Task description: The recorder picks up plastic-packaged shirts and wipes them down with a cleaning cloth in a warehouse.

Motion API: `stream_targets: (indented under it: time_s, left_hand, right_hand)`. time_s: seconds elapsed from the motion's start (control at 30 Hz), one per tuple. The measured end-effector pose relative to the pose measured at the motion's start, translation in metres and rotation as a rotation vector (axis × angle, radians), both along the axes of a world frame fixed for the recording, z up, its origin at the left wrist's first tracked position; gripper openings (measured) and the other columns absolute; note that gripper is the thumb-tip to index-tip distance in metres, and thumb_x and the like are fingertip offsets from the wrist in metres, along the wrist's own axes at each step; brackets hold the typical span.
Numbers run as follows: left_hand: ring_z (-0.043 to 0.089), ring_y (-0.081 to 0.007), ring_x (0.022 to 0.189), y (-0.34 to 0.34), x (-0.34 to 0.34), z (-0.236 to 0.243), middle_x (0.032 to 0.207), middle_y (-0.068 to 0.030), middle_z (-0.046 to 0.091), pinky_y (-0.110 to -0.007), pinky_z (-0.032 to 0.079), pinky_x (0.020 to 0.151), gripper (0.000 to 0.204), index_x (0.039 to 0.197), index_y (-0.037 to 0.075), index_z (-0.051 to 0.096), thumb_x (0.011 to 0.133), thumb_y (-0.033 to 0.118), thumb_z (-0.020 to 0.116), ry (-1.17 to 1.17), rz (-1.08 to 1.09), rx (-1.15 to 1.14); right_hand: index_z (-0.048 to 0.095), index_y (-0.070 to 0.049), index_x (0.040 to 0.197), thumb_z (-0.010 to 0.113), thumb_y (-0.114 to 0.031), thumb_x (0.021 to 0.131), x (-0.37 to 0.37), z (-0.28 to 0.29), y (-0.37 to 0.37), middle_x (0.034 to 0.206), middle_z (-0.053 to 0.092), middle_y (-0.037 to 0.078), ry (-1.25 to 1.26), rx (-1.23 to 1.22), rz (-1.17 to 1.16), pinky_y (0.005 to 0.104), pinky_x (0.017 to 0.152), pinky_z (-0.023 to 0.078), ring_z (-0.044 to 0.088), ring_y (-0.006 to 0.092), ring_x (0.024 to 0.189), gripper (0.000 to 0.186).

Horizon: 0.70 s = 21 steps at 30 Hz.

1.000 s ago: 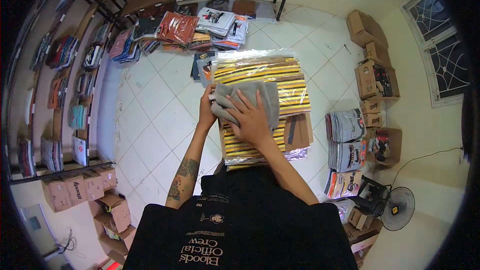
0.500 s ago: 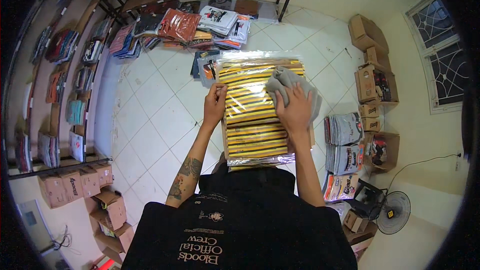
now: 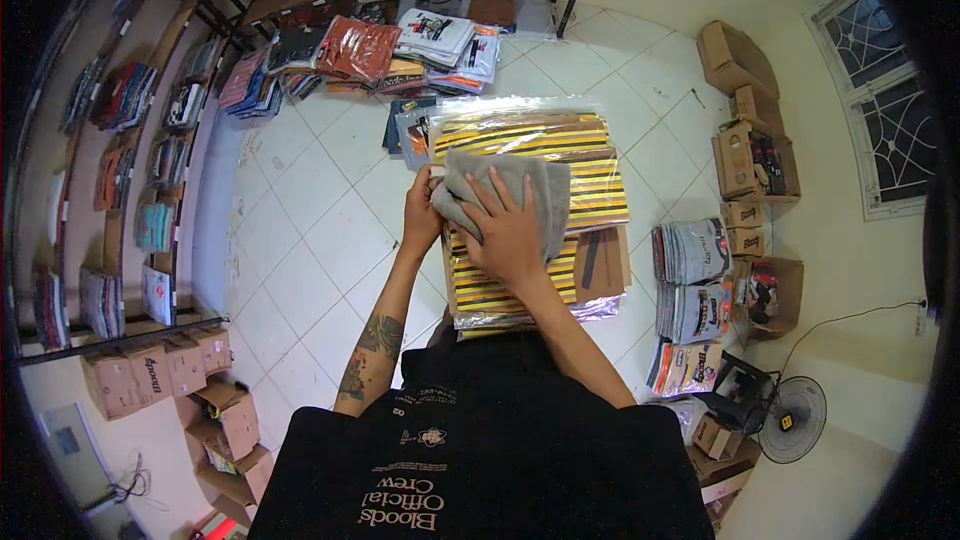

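A yellow and black striped garment in a clear plastic bag [image 3: 590, 190] lies on top of a stack in front of me. My left hand [image 3: 422, 212] is closed at the stack's left edge, pinching the side of the bag. My right hand [image 3: 505, 233] lies spread on a folded grey cloth [image 3: 553, 190], pressing it flat against the bag. A small white tag [image 3: 437, 171] shows at the cloth's left corner, near my left fingers. Under the bag, brown cardboard [image 3: 605, 270] and more clear plastic stick out on the right.
Bagged garments [image 3: 360, 45] are piled on the tiled floor ahead. Shelves [image 3: 120, 140] of folded clothes line the left. On the right stand stacked bagged garments [image 3: 690, 250], open cardboard boxes [image 3: 775, 300] and a fan [image 3: 790, 418].
My right hand has swept the grey cloth leftward across the bag, toward my left hand. The cloth is now spread wider, and the striped bag's lower right part has shifted, baring cardboard.
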<state>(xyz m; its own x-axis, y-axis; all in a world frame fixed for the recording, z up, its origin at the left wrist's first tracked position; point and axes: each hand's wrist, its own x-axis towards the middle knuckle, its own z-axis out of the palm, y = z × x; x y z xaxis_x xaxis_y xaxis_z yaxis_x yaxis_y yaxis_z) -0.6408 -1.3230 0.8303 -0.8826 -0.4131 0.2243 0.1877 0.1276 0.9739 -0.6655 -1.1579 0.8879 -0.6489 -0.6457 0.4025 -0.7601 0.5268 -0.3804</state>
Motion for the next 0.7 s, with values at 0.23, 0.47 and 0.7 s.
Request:
stream_targets:
  time_s: [0.23, 0.47, 0.7]
  left_hand:
    - [0.049, -0.0015, 0.069, -0.009, -0.003, -0.017, 0.075, 0.0037, 0.059, -0.02, 0.04, 0.061, 0.015, 0.109, 0.003, 0.058, 0.107, 0.018, 0.055, -0.112, -0.013, 0.128]
    - [0.056, -0.0023, 0.073, -0.002, -0.003, -0.002, 0.078, 0.0006, 0.066, -0.02, 0.043, 0.064, 0.018, 0.11, 0.002, 0.058, 0.107, 0.02, 0.055, -0.139, -0.013, 0.148]
    - [0.057, -0.0032, 0.074, -0.005, -0.003, -0.005, 0.079, -0.0009, 0.067, -0.021, 0.044, 0.065, 0.018, 0.11, 0.002, 0.058, 0.107, 0.02, 0.055, -0.109, -0.025, 0.115]
  right_hand:
    - [0.072, -0.013, 0.114, 0.074, -0.028, 0.088, -0.02, 0.009, 0.049, 0.138, 0.063, 0.008, -0.021, -0.031, -0.063, 0.0548, 0.119, 0.026, 0.047, 0.0292, 0.14, 0.031]
    - [0.073, -0.01, 0.113, 0.071, -0.027, 0.09, -0.04, 0.004, 0.089, 0.129, 0.068, 0.012, 0.071, -0.06, -0.33, 0.0566, 0.117, 0.029, 0.053, 0.0327, 0.134, 0.029]
    - [0.071, -0.008, 0.116, 0.067, -0.027, 0.094, -0.033, -0.006, 0.105, 0.131, 0.065, 0.014, 0.087, -0.029, -0.518, 0.064, 0.116, 0.023, 0.05, 0.0329, 0.137, 0.029]
